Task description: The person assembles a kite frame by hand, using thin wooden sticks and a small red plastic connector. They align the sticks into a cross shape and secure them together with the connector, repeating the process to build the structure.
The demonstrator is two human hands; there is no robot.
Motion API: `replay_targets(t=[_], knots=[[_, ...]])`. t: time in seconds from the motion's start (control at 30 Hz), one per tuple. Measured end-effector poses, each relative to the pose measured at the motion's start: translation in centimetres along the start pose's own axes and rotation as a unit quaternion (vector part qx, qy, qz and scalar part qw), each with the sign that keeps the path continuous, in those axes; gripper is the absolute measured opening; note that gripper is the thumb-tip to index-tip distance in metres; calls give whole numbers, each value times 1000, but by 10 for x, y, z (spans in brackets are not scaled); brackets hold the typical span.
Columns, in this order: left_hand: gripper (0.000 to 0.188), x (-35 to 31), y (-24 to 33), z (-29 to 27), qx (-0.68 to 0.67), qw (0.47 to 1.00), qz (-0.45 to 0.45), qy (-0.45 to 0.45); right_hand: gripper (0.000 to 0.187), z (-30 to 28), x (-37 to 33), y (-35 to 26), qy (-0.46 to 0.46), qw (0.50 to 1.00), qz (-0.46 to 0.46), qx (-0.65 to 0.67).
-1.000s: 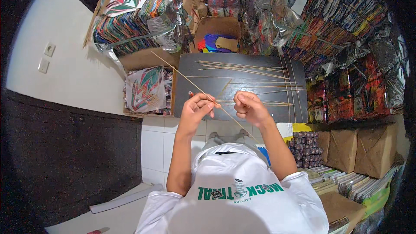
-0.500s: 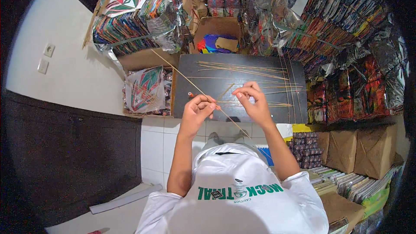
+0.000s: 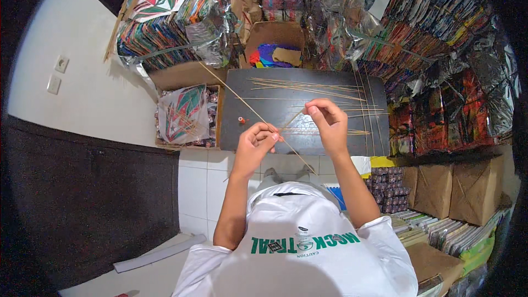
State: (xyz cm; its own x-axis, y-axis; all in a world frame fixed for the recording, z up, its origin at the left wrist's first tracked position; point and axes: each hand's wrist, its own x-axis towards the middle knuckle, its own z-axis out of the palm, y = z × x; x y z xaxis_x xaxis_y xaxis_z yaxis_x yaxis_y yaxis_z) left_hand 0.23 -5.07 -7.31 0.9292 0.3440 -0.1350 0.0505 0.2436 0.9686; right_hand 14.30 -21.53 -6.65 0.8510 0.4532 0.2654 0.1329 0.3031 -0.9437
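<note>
Currently, a long thin stick (image 3: 236, 95) is grasped in the left hand (image 3: 254, 143), pinched between thumb and curled fingers in front of the near edge of the dark table (image 3: 232, 111). It is held on a slant, its far end carried up toward the cardboard box (image 3: 190, 71) at left and its near end pointed toward the white shirt (image 3: 324, 264). Beside the left fingertips a touch of red can be seen, and from there a second stick (image 3: 293, 120) is angled up toward the right hand (image 3: 331, 126). The right thumb and forefinger are brought together at that stick's upper end; whether it is actually gripped cannot be told. On the table, loose sticks (image 3: 308, 86) are spread, mostly lengthwise, with a few laid across them near the right edge. A small orange and white cylinder (image 3: 242, 120) is set near the table's left side. In the box, a patterned white sheet (image 3: 184, 113) is laid, and brown wrapped parcels (image 3: 473, 190) are lined up at right.
</note>
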Motion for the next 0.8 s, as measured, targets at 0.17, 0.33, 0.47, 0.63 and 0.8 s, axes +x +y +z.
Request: replay_targets(t=[0.17, 0.33, 0.47, 0.63, 0.8], knots=[[15, -1, -3, -1, -49, 999, 0, -5, 13, 2, 1, -2, 7, 999, 21, 49], [18, -3, 10, -1, -2, 1000, -4, -7, 14, -1, 3, -9, -1, 999, 38, 25], [16, -4, 9, 1, 11, 1000, 11, -12, 13, -5, 8, -15, -15, 999, -2, -50], [15, -3, 9, 2, 26, 1000, 14, -10, 12, -15, 17, -31, -42, 967, -109, -228], [18, -3, 12, 1, 69, 997, 37, 6, 10, -22, 21, -34, -68, 949, -145, -270]])
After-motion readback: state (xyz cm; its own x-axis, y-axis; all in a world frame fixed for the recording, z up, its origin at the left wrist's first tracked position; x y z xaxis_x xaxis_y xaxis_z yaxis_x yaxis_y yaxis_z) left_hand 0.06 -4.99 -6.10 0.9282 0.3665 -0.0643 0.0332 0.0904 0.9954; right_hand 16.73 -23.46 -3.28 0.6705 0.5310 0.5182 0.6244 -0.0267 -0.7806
